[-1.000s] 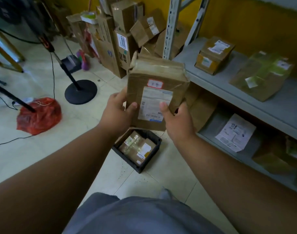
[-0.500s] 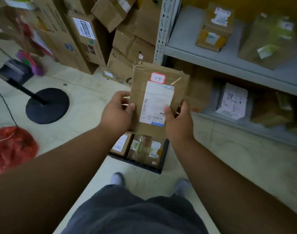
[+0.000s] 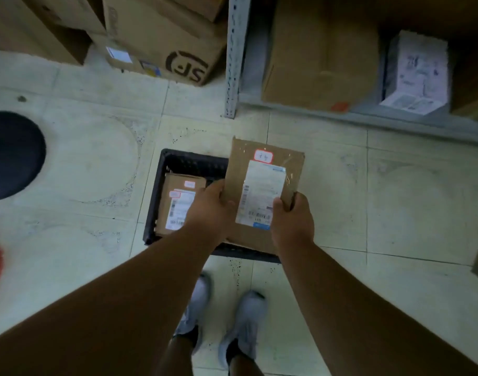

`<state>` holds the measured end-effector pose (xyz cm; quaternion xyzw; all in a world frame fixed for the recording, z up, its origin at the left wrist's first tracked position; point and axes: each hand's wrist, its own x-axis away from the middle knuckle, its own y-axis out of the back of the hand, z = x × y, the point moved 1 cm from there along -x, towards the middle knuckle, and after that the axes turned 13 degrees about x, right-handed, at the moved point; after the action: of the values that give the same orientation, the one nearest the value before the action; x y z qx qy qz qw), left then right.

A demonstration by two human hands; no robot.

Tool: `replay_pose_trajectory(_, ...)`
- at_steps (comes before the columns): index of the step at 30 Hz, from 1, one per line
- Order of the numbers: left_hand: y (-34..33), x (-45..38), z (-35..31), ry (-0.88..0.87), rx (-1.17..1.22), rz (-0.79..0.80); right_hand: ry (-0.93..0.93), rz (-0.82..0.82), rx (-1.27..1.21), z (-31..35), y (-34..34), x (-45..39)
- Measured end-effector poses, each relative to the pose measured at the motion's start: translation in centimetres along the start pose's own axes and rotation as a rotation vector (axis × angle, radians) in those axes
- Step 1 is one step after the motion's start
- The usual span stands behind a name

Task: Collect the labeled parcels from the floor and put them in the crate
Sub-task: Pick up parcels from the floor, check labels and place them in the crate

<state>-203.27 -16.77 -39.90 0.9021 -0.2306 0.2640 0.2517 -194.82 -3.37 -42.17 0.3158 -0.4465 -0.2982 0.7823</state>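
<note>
I hold a flat brown cardboard parcel with a white shipping label and a small red-edged sticker. My left hand grips its left edge and my right hand grips its lower right corner. The parcel hangs over the right half of a black plastic crate on the floor. Inside the crate lies another labeled brown parcel, partly hidden by my left hand. The crate's right side is covered by the held parcel.
A grey metal shelf runs along the top right, holding a brown box and a white-wrapped parcel. Stacked cartons stand at the top left. A black round stand base sits left. My feet are below the crate.
The parcel has come down from chest height to just over the crate. My view has tilted steeply down to the floor, and both hands keep their hold.
</note>
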Motion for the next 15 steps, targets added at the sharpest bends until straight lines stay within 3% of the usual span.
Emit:
replay_pose_trajectory(10,-4.0,-9.4,13.6,0.074,-0.198,-0.033,-0.048,0.205,-0.076,-7.5,-16.1,-8.5)
replay_pose_trajectory(15,-4.1,-11.8,16.2,0.048,-0.404,-0.075,0.085,0.261,-0.002,-7.8,-19.1,-10.5)
